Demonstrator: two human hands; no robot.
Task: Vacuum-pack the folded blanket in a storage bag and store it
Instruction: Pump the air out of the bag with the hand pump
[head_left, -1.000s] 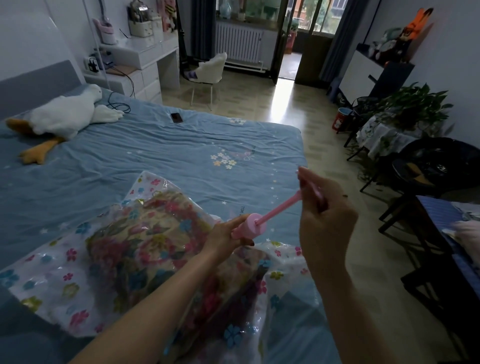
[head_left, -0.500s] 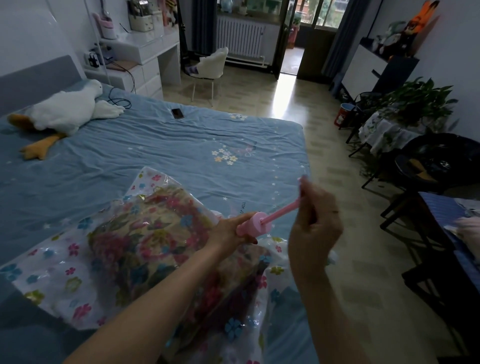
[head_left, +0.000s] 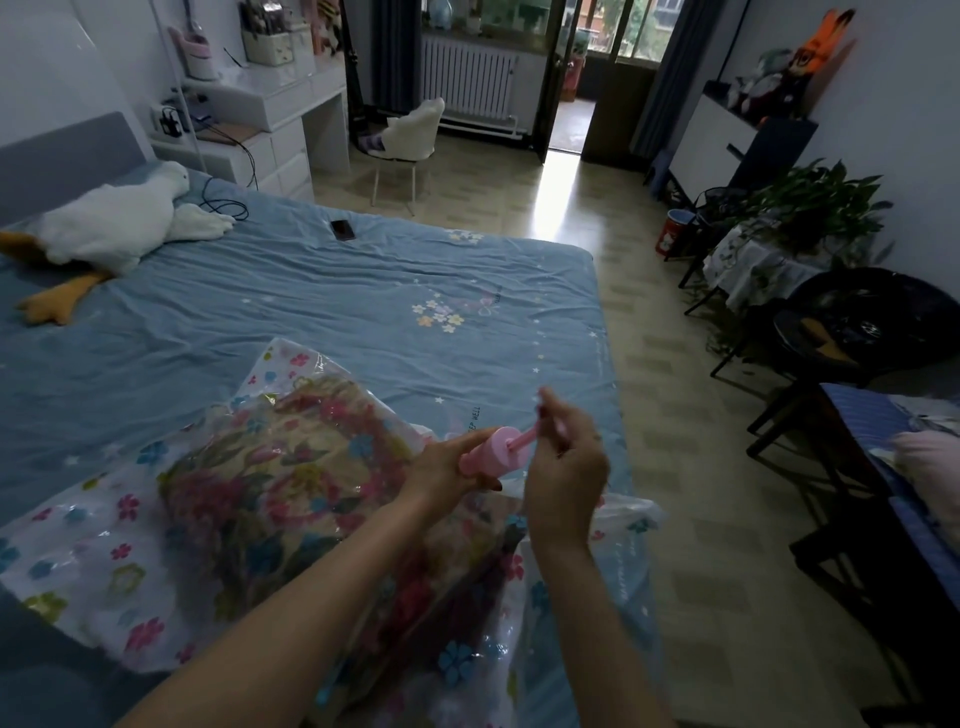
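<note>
On a blue bed (head_left: 311, 291) lies a clear storage bag (head_left: 93, 561) printed with small flowers, and a folded floral blanket (head_left: 270, 499) shows through the plastic inside it. Over the bag's near right part, the left hand (head_left: 441, 467) wraps its fingers around the barrel of a pink hand pump (head_left: 493, 457), which points down at the bag. The right hand (head_left: 566, 467) pinches the pump's thin handle, with the rod drawn only slightly out of the barrel. Farther up the bed rest a white goose toy (head_left: 104, 228) and a dark phone (head_left: 343, 229). Beyond the bed stand a white desk (head_left: 270, 119) and a chair (head_left: 410, 135).
</note>
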